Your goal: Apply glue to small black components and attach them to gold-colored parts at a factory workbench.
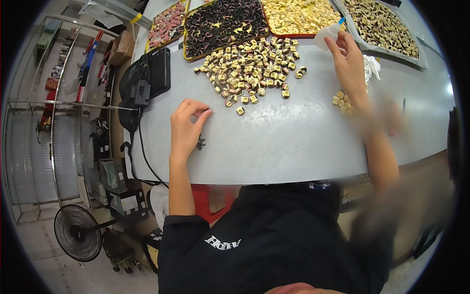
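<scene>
My left hand (186, 125) rests on the grey table (293, 142), fingers curled together, holding nothing that I can see. A single small yellow-and-brown piece (240, 110) lies just to its right. Beyond it spreads a pile of several such pieces (252, 66). My right hand (348, 61) reaches far to the right and grips a small translucent bottle with a blue tip (329, 34). A small cluster of yellow pieces (342, 102) lies below that wrist.
Trays line the table's far edge: pink pieces (168, 23), dark pieces (223, 24), yellow pieces (299, 15), brown-and-cream pieces (382, 24). A black device with a cable (147, 78) sits at the left edge. White cloth (372, 66) lies at right. A fan (77, 232) stands on the floor.
</scene>
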### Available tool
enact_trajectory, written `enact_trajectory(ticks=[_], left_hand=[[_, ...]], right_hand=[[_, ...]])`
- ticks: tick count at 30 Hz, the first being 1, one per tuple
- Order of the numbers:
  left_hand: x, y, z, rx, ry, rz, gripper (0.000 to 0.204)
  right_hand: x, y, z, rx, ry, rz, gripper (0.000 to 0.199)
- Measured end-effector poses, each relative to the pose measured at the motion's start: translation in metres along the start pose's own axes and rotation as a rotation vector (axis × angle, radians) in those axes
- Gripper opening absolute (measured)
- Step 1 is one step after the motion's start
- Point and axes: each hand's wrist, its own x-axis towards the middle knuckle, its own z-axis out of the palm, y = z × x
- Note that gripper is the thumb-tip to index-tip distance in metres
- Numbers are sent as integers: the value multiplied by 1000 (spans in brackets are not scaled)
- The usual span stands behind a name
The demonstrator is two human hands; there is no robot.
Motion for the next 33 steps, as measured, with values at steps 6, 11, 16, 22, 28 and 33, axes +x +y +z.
enact_trajectory(ticks=[6,11,16,22,28,33], left_hand=[[5,27,12,-364,-9,-56,7],[9,64,40,-838,-216,-66,20],[3,89,78,-937,-386,-45,24],[-3,71,87,-942,-404,126,34],[-2,68,84,-996,-376,-20,66],[-3,68,87,-1059,-330,13,63]], right_hand=[[-4,-30,-2,726,-343,282,38],[-13,-48,-11,906,-558,404,38],[-21,-58,-12,917,-580,370,41],[-24,-58,-2,880,-446,342,37],[-36,-56,4,741,-662,349,43],[-49,-67,11,553,-633,305,42]])
